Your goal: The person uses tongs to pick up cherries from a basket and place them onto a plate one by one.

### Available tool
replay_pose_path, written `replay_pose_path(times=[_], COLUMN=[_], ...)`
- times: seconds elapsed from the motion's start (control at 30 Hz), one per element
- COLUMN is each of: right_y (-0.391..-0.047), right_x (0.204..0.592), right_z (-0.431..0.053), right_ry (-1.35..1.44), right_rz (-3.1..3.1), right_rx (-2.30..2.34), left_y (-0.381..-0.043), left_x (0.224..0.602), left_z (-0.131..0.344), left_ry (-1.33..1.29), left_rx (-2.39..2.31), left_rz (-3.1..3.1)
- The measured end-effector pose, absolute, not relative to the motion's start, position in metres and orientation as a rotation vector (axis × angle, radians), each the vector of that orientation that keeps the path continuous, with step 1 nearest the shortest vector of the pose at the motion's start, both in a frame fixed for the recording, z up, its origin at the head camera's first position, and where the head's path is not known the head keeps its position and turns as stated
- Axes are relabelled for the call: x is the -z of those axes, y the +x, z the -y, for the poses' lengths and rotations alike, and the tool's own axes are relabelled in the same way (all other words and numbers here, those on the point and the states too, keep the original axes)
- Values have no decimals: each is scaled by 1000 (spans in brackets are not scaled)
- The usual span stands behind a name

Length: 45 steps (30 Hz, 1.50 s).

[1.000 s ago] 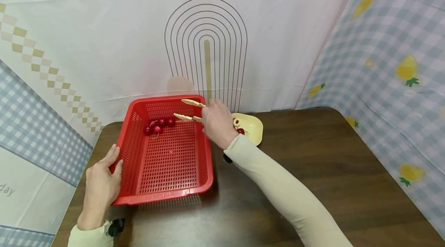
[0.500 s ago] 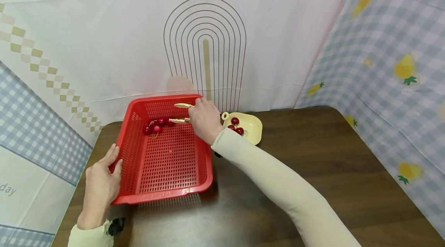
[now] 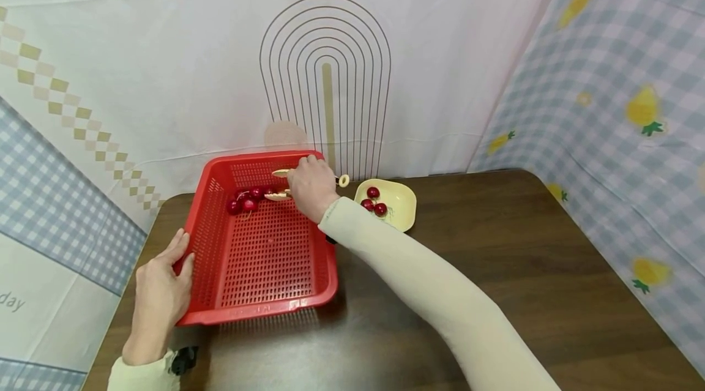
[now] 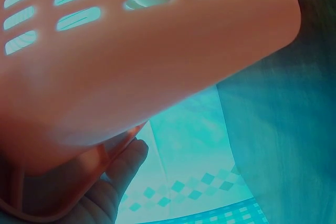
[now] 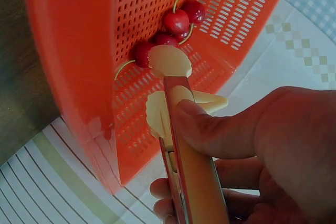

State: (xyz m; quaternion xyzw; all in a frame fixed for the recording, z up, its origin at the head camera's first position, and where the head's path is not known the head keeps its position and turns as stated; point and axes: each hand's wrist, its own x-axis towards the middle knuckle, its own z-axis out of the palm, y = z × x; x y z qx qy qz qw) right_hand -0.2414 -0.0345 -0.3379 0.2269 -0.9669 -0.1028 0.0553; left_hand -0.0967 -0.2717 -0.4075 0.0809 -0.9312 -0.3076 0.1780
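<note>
My left hand (image 3: pixel 162 290) grips the left rim of a red perforated plastic basket (image 3: pixel 264 310); its fingers (image 4: pixel 128 163) also show under the rim in the left wrist view. Several dark red cherries (image 3: pixel 250 204) with stems lie clustered toward the basket's far left corner. Over the basket's far right part, my right hand (image 3: pixel 314 189) holds pale yellow serving tongs (image 5: pixel 197 177). The tongs' two scalloped tips stand apart and point at the cherries. In the right wrist view the upper tip overlaps one cherry (image 5: pixel 143 54), and nothing shows between the tips.
To the right of the basket, a small pale yellow dish (image 3: pixel 406 202) holds three cherries (image 3: pixel 380 209). The dark wooden table (image 3: pixel 496 256) extends right and toward the front. A patterned cloth (image 3: pixel 440 73) hangs behind the table and along both sides.
My right hand has moved left with the tongs, from beside the dish to over the basket, bringing the tips close to the cherries. The dish's cherries are uncovered. My left hand stays on the rim.
</note>
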Motion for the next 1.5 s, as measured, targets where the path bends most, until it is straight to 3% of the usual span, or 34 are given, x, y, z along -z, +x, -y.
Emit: replay_pose_path(times=[1.5], right_y=[-250], right_x=[349], right_z=[56], right_ry=[608], right_rz=[3070], right_rx=[291], left_y=[-97], left_x=[409], left_z=[273], left_ry=[222], left_rx=[864], left_rz=[2635])
